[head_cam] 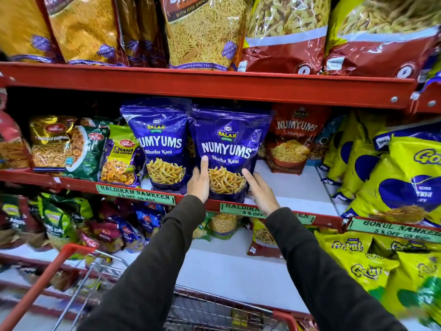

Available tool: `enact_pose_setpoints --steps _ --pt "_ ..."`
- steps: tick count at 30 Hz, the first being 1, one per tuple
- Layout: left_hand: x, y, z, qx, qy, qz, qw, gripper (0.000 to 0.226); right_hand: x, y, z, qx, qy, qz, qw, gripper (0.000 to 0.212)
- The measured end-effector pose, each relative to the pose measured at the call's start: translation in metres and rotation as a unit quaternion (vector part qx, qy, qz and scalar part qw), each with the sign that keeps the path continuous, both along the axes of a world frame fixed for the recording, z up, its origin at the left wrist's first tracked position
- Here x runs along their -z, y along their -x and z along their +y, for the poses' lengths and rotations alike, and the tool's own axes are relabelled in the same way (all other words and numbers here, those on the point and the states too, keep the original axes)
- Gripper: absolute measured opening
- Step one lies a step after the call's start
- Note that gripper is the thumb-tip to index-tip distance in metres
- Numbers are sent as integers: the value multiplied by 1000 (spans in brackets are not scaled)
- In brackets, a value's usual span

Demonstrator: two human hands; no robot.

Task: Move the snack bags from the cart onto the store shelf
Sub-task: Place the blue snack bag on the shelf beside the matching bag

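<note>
Snack bag [228, 151], the purple one at the centre of the frame, stands upright on the middle shelf [298, 187], right beside a matching purple bag [164, 144] to its left; its foot sits at the shelf's front lip. It looks light and puffy, a crinkly foil pouch with air inside and brittle sticks that would likely crush under a hard squeeze; the glossy skin probably slides easily, so the safest hold would be flat palms on both lower flanks or a pinch at the top seam, not a clench across the middle.

Left hand [199, 181] presses against the bag's lower left edge, fingers loosely spread, index finger stretched up across the printed front; it steadies the bag and does not appear to clasp it. Right hand [260, 191] is open at the lower right corner, fingers splayed and angled toward the bag, touching or very nearly so; I cannot tell which. Both dark sleeves reach up from the lower centre, forearms extended, wrists nearly straight. Cart [71, 263] with its red handle sits at lower left, below the arms.
</note>
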State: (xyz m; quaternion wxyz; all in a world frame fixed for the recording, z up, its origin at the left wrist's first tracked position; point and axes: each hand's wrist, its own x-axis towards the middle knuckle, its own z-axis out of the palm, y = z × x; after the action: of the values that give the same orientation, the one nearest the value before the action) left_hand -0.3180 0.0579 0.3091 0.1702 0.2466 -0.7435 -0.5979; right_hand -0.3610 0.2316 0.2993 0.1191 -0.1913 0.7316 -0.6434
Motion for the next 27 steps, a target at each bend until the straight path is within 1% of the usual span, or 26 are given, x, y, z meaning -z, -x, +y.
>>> enact_pose_setpoints --steps 1,2,4,5,6,8,10,11,13,15,16,17,19,21,24,25,26,27 --pt "-2 -3 1 3 -1 -6 1000 96 -1 -2 0 -5 -4 2 1000 28" --pt "-4 -5 1 8 -3 -12 1000 95 -2 -4 0 -11 -4 2 1000 33" --pt "-7 -9 2 16 -3 -18 1000 93 -3 -4 2 -25 -5 -3 1000 53" --pt "-8 -12 3 15 -4 -14 1000 90 -2 -5 4 -27 -13 -2 1000 60" --pt "-7 -15 4 9 -4 1 1000 85 -1 -7 7 -20 -24 10 999 60" --pt "0 -22 9 -22 -1 64 998 69 5 -15 15 31 -40 56 997 58" --pt "13 -35 19 -67 -7 156 985 49 13 -32 25 90 -22 109 990 51" --pt "23 -43 24 -90 6 202 975 40 19 -42 31 108 -9 141 984 46" --pt "51 -59 36 -116 76 255 957 30 39 -62 44 125 2 199 972 35" --pt "87 -76 47 -93 156 251 951 30 68 -79 60 122 -6 200 972 31" --pt "108 -84 53 -68 179 228 955 32 87 -87 69 117 -20 180 976 31" --pt "131 -94 59 -38 182 193 963 36 108 -96 79 109 -38 156 981 32" --pt "176 -118 71 11 162 100 982 43 149 -116 102 90 -88 94 988 34" --pt "216 -141 81 54 138 -13 989 51 187 -134 126 72 -160 32 984 45" --pt "263 -174 93 130 65 -164 976 61 238 -159 159 48 -304 -66 949 60" --pt "276 -183 96 136 33 -214 967 59 253 -167 167 32 -348 -104 931 63" --pt "287 -189 101 125 -19 -263 956 58 268 -174 173 14 -393 -134 910 64" --pt "300 -194 104 122 -31 -306 944 57 281 -181 176 -8 -423 -168 891 63"
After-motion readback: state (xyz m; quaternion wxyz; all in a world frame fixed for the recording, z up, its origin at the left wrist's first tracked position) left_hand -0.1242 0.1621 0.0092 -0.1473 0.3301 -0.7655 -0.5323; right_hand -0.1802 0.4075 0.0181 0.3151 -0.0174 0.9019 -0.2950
